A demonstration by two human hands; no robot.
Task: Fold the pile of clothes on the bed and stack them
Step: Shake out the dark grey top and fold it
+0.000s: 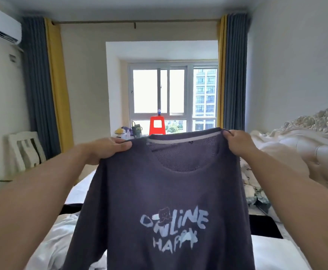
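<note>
T-shirt [159, 201] up, shoulders in fingers [120, 146]

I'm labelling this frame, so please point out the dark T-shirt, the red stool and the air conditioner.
dark T-shirt [165, 193]: head view, chest above the print.
red stool [156, 125]: head view, front of the seat.
air conditioner [0, 29]: head view, white front casing.

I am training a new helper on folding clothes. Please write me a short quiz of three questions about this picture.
1. True or false: the dark grey printed T-shirt lies flat on the white bed.
2. Which hand grips which shoulder of the shirt?
3. The red plastic stool stands: A) by the window, B) on the bed, C) beside the white chair.

Key: 1. False, it is held up. 2. Left hand left shoulder, right hand right shoulder. 3. A.
</note>
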